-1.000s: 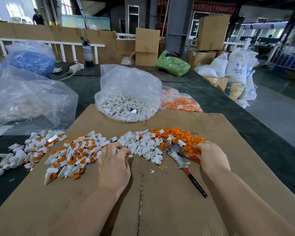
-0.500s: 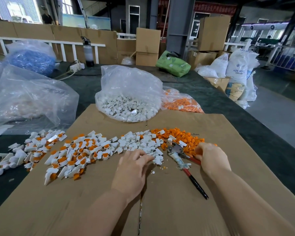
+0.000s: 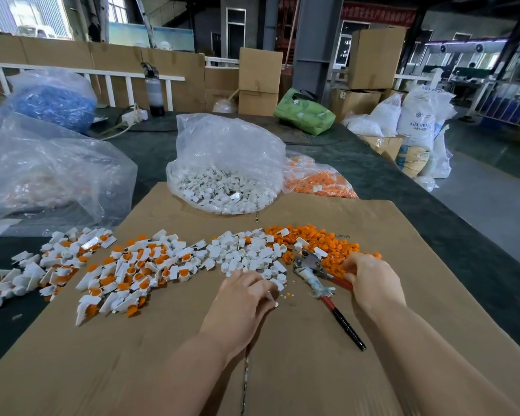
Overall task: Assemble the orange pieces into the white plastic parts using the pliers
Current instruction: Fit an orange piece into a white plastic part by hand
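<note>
As fingers [image 3: 347, 267] dig, pliers [image 3: 314, 270] (beside).

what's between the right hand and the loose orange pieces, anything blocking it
Nothing visible. The right hand sits at the near edge of the loose orange pieces, fingertips already among them. The pliers lie just to its left on the cardboard, not across that path.

Just one view, head-mounted, wide-angle. Looking forward and down over both forearms onto the cardboard-covered surface [image 3: 282, 370], close up on the near edge, warehouse stretching off behind. No second view to overlap with.
</note>
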